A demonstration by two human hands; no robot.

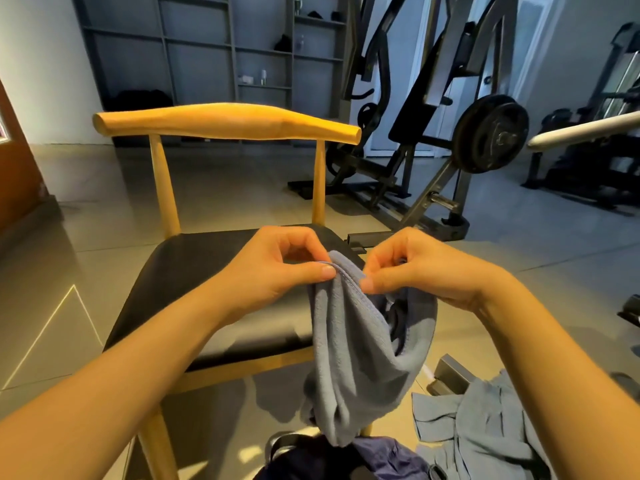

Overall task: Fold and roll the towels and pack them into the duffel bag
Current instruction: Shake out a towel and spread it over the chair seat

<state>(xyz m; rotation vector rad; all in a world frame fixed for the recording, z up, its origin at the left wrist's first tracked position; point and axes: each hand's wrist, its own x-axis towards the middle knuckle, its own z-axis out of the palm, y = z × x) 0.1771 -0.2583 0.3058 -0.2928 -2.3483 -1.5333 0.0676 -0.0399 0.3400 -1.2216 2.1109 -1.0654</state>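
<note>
Towel (356,341), grey-blue, hangs in mid-air from two bare hands, in front of the near right corner of a chair. The left hand (277,268) pinches its stitched top edge between thumb and curled fingers. The right hand (422,268), just beside it, pinches the same edge a little further along.

Below the hands the cloth droops in loose folds, its lowest end close above a dark duffel bag (346,459) at the near edge; whether they touch is unclear. A second towel (485,420) lies crumpled on the floor, near right. Behind the hands are the chair's black seat (214,289) and wooden back, with gym machines (450,116) far right.

The held towel looks light, soft and limp, so it should sag wherever unsupported. Holding the hemmed corners would likely spread it flat for folding.
</note>
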